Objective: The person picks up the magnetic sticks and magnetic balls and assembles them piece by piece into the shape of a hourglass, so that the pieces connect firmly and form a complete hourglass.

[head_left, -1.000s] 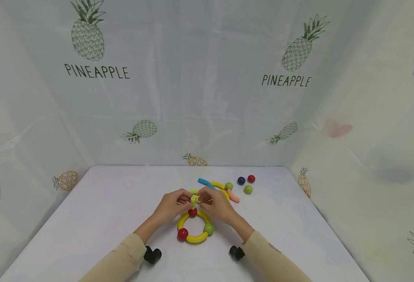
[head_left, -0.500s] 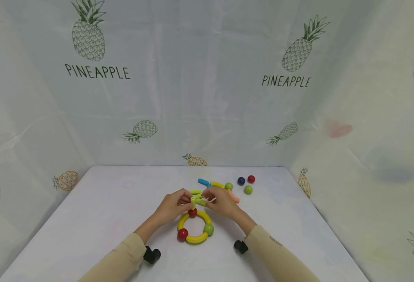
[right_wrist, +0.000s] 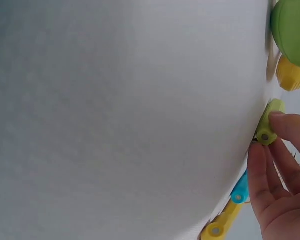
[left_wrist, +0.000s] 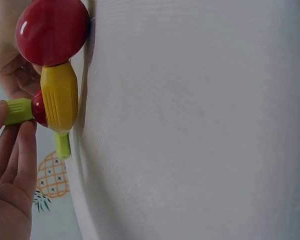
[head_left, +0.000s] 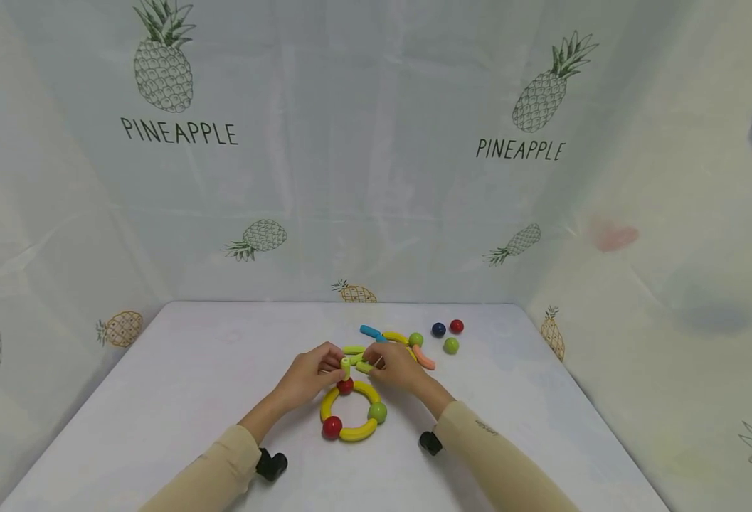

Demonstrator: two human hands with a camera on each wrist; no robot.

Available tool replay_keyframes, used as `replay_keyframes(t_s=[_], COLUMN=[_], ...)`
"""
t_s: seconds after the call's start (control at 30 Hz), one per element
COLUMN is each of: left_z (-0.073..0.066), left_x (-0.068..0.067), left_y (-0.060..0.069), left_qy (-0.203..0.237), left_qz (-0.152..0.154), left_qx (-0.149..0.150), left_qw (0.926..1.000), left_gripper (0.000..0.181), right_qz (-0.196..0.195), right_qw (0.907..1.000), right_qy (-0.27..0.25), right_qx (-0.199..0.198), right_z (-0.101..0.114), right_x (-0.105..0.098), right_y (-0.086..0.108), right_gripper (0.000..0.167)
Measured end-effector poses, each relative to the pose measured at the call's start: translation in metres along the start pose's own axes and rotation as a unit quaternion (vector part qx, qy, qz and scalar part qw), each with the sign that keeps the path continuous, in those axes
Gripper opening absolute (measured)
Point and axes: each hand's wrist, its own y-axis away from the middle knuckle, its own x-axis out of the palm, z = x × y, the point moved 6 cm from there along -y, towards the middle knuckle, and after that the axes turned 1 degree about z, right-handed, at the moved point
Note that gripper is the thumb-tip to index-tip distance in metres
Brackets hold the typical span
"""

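My left hand point(head_left: 311, 373) pinches an upright light green magnetic stick point(head_left: 346, 367) between thumb and fingers. That stick stands on the red ball point(head_left: 345, 387) at the far side of a ring of curved yellow sticks point(head_left: 358, 433); in the left wrist view the green stick point(left_wrist: 19, 111) meets the ball. Another red ball point(head_left: 332, 427) and a green ball point(head_left: 378, 412) also join the ring. Just right of it, my right hand point(head_left: 398, 366) has its thumb and fingers on a lying light green stick point(right_wrist: 270, 121) at the table surface.
Behind the right hand lie blue sticks point(head_left: 371, 331), a yellow curved stick point(head_left: 395, 336), a green ball point(head_left: 416, 339) and an orange curved stick point(head_left: 423, 357). Farther right are loose balls: dark blue point(head_left: 438, 330), red point(head_left: 456, 326) and green point(head_left: 451, 345). A fabric wall rises behind the table.
My right hand has drawn away from the upright stick and lowered to the lying green sticks. The left hand keeps its pinch; it and the ring's far side have shifted slightly left.
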Motion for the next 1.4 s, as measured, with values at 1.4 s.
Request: replay_keyframes(t_s=[1.4], left_z=[0.001], left_x=[-0.007], left_y=[0.005], left_qy=[-0.001], left_qz=[-0.026], left_qx=[-0.021], left_qw=[0.9994], left_gripper=[0.023], right_qz=[-0.015], right_qw=[0.9947], right_qy=[-0.102], right_qx=[-0.007], right_z=[0.013], right_x=[-0.022], right_y=[0.055], right_gripper=[0.026])
